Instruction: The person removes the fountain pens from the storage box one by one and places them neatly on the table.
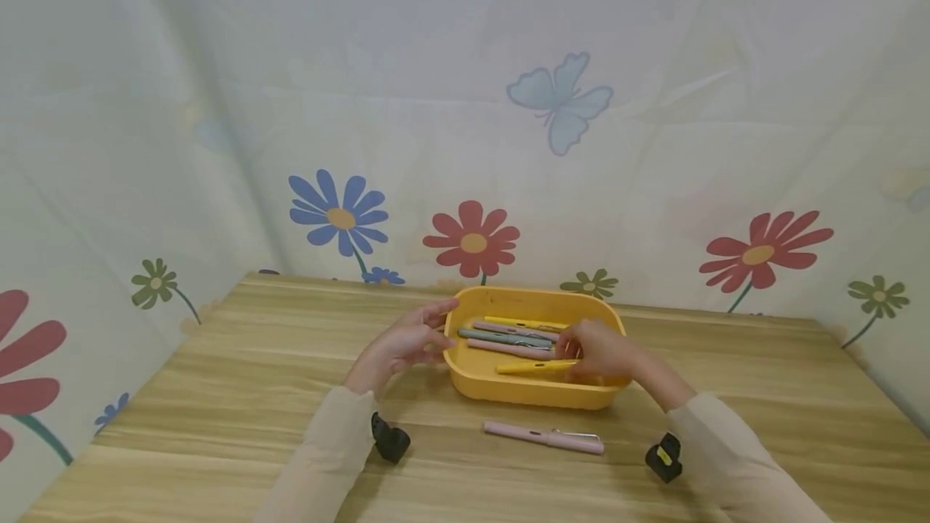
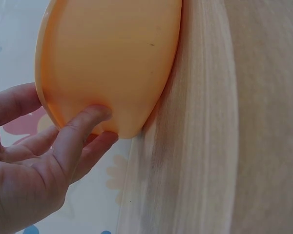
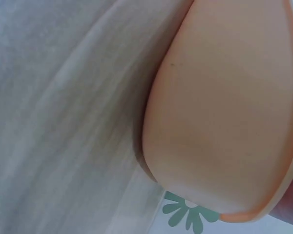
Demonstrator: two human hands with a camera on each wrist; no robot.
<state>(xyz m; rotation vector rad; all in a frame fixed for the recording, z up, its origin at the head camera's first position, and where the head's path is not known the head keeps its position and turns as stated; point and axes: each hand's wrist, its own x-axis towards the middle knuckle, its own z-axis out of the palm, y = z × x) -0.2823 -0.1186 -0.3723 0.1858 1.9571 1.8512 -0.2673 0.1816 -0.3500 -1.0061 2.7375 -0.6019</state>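
Note:
A yellow plastic bin (image 1: 536, 395) with rounded corners stands on the table. My left hand (image 1: 407, 341) holds it at its left end, fingers and thumb spread about the end wall (image 2: 119, 63). Inside the bin, my right hand (image 1: 599, 347) has its fingers curled at the right end of a yellow pen (image 1: 530, 366). Behind that pen lie a pink pen (image 1: 508, 348), a teal pen (image 1: 501, 336), a mauve pen (image 1: 508, 328) and another yellow pen (image 1: 526, 323). In the right wrist view the bin's wall (image 3: 219, 107) hides most of the right hand.
A pink pen (image 1: 541, 437) with a metal clip lies on the wooden table (image 1: 240, 394) in front of the bin. Behind the table hangs a pale curtain (image 1: 407, 144) printed with flowers and a butterfly. Black wrist mounts (image 1: 390, 438) sit on both sleeves.

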